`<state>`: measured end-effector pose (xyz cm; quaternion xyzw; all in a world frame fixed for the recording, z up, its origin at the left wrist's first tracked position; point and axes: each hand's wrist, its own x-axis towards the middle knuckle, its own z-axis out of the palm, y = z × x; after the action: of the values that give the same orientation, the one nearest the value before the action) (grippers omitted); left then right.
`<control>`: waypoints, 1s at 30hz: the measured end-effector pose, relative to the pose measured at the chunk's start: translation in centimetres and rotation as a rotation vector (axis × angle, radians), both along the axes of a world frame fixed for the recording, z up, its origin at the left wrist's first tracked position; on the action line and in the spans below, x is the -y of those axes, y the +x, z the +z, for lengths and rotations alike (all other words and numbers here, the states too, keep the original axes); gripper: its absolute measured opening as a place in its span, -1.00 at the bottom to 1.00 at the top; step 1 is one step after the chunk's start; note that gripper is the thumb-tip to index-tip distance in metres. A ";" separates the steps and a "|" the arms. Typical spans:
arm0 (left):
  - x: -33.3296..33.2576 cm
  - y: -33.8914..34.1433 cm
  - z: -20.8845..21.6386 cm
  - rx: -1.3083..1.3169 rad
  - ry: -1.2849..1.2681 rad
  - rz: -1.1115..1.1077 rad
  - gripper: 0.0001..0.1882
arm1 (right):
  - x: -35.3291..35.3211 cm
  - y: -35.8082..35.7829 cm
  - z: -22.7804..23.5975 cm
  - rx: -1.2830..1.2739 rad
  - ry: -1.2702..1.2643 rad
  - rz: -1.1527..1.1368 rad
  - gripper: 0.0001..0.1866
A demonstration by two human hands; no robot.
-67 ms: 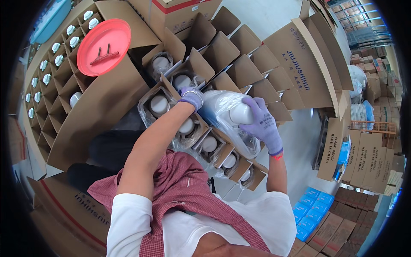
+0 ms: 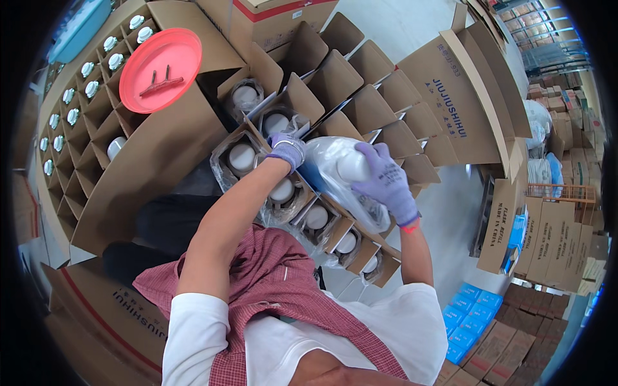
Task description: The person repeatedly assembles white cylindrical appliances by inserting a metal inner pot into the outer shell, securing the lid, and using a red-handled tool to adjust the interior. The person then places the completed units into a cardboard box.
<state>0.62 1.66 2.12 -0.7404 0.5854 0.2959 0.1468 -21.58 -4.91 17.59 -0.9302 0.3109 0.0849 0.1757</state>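
Observation:
A white-capped vacuum flask [image 2: 354,166] in a clear plastic bag lies tilted over the divided carton, its blue lower body partly showing through the film. My right hand [image 2: 388,183], in a purple glove, grips it around the cap. Beside the flask, my left hand [image 2: 287,150], gloved alike, is closed at the edge of the cardboard dividers [image 2: 333,76]; what its fingers hold is hidden. More bagged flasks with round white tops, such as this flask [image 2: 242,157], stand upright in the cells nearest me.
At left, a second partitioned carton [image 2: 145,170] holds several white-topped bottles. A red plastic dish [image 2: 161,55] with a dark rod-like piece in it rests on that carton. An open carton flap [image 2: 450,96] stands at right. Blue boxes [image 2: 468,318] are stacked at lower right.
My right hand has shifted slightly left and up on the cap, and the flask's top moved with it. My left hand stays at the dividers.

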 end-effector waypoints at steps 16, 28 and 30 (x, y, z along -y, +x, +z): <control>-66.5 10.6 27.6 0.261 -1.064 1.226 -0.63 | -14.8 22.4 -3.7 0.360 0.084 0.586 -0.46; -93.1 -9.4 8.4 0.017 -0.713 2.230 -0.27 | -66.2 31.1 8.3 0.825 0.379 1.928 -0.47; -92.4 -8.0 5.1 0.059 -0.636 2.197 -0.23 | -68.3 31.0 7.3 0.695 0.353 1.978 -0.49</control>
<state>-7.43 94.06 7.26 -0.8624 -0.3332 0.0852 -0.3714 9.39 63.37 24.85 -0.7038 -0.6675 -0.0364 0.2403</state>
